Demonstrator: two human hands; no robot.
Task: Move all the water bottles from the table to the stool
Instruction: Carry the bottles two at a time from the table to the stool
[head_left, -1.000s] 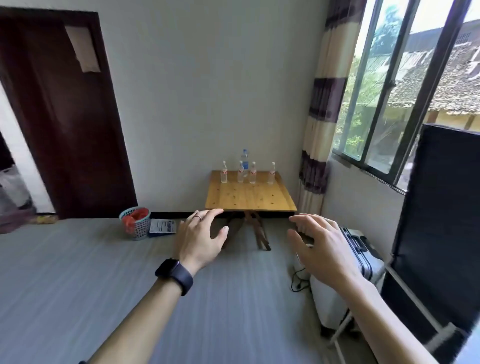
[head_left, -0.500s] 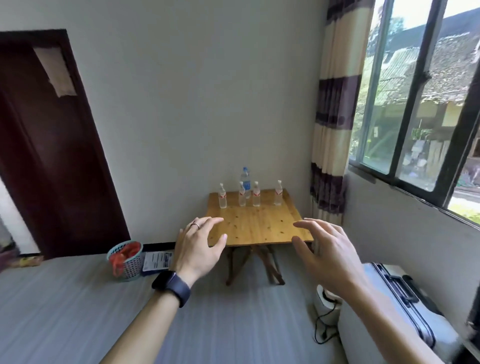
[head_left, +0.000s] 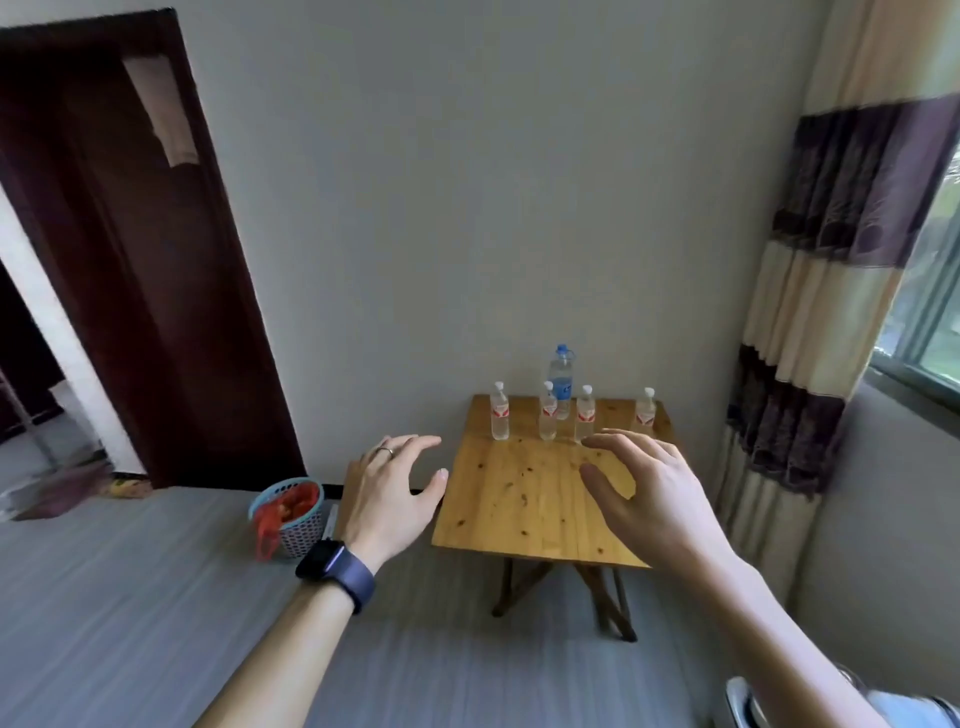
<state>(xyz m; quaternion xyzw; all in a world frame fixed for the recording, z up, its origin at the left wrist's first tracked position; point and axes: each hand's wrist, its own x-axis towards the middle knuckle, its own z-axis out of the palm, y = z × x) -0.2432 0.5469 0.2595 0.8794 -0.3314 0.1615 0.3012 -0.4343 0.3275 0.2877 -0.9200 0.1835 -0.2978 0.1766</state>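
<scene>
Now the worktop (head_left: 524, 499) fills more of the view than a second ago, so the person has closed in and the first pick-up looks near. Both hands are raised with fingers spread, holding nothing. The left hand (head_left: 389, 499) is by the worktop's left edge and the right hand (head_left: 649, 499) is short of the bottles. Four small bottles (head_left: 500, 415) and a tall bottle (head_left: 561, 371) stand upright at the far edge by the wall. No stool shows. A silver case (head_left: 737, 701) is cut off at bottom right.
</scene>
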